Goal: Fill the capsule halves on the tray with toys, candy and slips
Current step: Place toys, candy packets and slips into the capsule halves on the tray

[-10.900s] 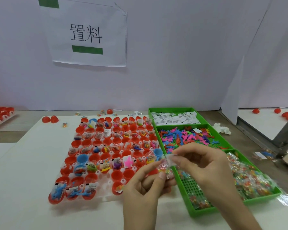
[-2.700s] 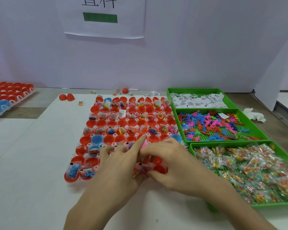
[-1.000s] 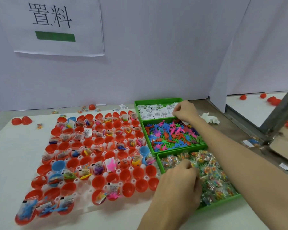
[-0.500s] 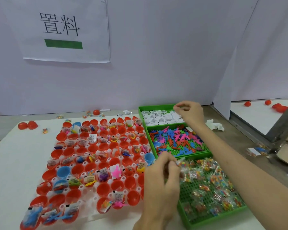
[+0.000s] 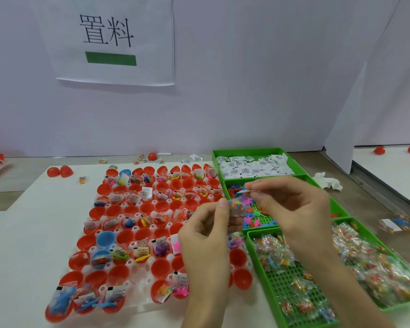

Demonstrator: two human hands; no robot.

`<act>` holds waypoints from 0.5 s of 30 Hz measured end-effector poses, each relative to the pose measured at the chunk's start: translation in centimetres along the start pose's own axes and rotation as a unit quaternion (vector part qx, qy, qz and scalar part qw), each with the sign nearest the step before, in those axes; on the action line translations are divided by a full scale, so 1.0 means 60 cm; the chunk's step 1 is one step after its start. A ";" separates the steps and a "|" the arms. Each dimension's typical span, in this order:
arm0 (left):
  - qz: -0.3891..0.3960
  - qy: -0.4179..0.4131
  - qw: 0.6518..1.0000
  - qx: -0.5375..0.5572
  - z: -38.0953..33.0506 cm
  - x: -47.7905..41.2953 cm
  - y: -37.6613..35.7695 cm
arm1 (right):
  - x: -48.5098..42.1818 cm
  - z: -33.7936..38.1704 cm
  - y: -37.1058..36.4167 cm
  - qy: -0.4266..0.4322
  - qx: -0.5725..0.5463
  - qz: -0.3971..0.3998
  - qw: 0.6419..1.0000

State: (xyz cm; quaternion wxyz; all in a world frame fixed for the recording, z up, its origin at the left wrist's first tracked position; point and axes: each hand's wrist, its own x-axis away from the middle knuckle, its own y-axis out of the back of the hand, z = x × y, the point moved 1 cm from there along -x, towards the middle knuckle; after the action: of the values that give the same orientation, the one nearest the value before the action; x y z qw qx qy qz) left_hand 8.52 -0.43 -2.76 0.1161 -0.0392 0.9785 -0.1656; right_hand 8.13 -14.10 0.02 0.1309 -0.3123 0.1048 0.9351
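While my left hand (image 5: 206, 235) pinches a clear packet (image 5: 235, 206) of bright candy, my right hand (image 5: 294, 204) pinches a white slip (image 5: 245, 191).

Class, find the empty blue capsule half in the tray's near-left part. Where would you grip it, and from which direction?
I would pinch the blue capsule half by its rim from straight above, one finger inside. It sits open side up in the tray, red halves crowding its sides, so only the rim is free.
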 end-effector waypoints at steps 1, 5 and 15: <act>-0.011 -0.001 1.000 0.003 0.000 -0.001 0.001 | 0.006 0.003 -0.006 0.033 0.028 -0.005 0.999; -0.032 0.001 0.999 0.042 -0.004 -0.005 0.003 | 0.023 0.006 -0.026 0.177 0.192 0.007 0.965; 0.018 0.059 0.993 0.104 -0.003 -0.006 0.002 | 0.028 -0.010 -0.032 0.147 0.212 0.042 0.965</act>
State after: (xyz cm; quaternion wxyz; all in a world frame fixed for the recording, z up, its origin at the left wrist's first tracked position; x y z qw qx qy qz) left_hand 8.82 -0.21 -2.55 0.0647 0.0007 0.9617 -0.2664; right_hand 7.75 -12.17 -1.67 0.1379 -0.4071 0.3316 0.8398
